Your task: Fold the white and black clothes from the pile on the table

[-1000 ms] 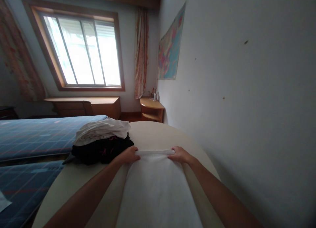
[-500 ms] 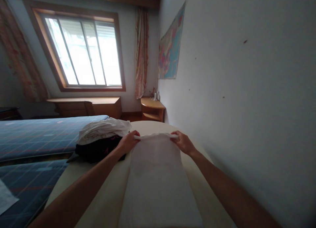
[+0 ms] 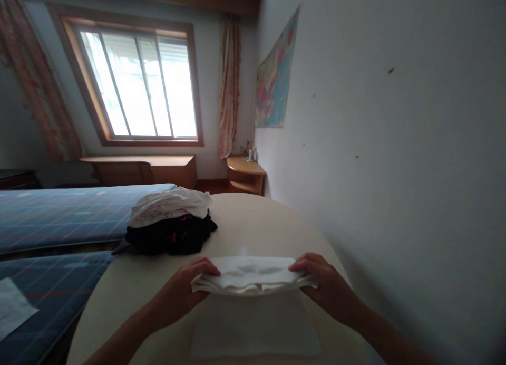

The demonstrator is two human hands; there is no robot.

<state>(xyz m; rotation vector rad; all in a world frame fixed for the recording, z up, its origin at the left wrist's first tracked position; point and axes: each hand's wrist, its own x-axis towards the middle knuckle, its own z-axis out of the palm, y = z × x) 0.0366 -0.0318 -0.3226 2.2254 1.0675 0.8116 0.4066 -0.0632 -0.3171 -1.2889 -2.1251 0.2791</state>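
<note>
A white cloth garment (image 3: 253, 272) lies lengthwise on the round cream table (image 3: 272, 217), its far part doubled back toward me in layers. My left hand (image 3: 193, 280) pinches the left end of the folded part, thumb below and fingers on top. At the right end, my right hand (image 3: 318, 280) grips the same fold in a like way. The near part of the cloth stays flat on the tabletop. Its exact kind cannot be made out. Left of the cloth sits a pile, with crumpled white clothing (image 3: 169, 205) over black clothing (image 3: 172, 236).
Blue plaid mattresses (image 3: 71, 212) lie to the left, one with a white sheet-like piece (image 3: 13, 307) on it. A white wall (image 3: 395, 212) runs close along the right. Behind the table stand a corner shelf (image 3: 247, 166) and a desk (image 3: 169, 162).
Both hands have drawn the cloth's far edge toward me, folding it over onto the near part. More of the table's far side and the black clothing now shows.
</note>
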